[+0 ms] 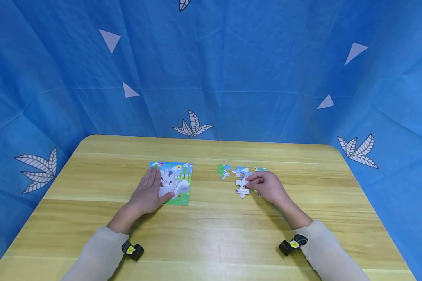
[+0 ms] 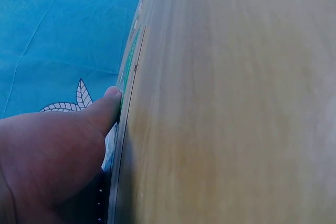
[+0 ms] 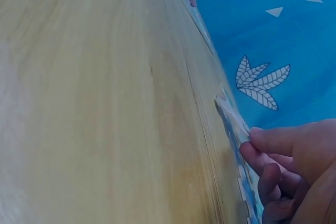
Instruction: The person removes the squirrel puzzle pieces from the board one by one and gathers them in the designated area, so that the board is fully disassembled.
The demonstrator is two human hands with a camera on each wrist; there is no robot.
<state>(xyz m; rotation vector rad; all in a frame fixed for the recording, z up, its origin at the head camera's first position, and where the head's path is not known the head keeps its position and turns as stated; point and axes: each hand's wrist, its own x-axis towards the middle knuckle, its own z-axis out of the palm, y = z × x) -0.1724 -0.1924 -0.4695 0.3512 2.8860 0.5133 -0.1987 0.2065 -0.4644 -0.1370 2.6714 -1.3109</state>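
My left hand (image 1: 145,193) lies flat, fingers straight, over the left part of a square picture board (image 1: 183,198) that shows a white cartoon animal on green grass. Its thumb (image 2: 112,94) touches the board in the left wrist view. With thumb and fingertips, my right hand (image 1: 269,188) pinches the edge of a white jigsaw puzzle piece (image 1: 241,190). That piece (image 3: 233,115) is tilted up off the table in the right wrist view. Close by lie a green-and-blue puzzle piece (image 1: 222,170), a blue one (image 1: 242,170) and a colourful one (image 1: 260,169); the right hand partly hides others.
A light wooden table (image 1: 211,238) with rounded far corners carries everything. Blue cloth (image 1: 218,70) printed with leaves and triangles hangs behind and at both sides. A black wrist camera (image 1: 133,251) sits at the left cuff, another wrist camera (image 1: 287,246) at the right.
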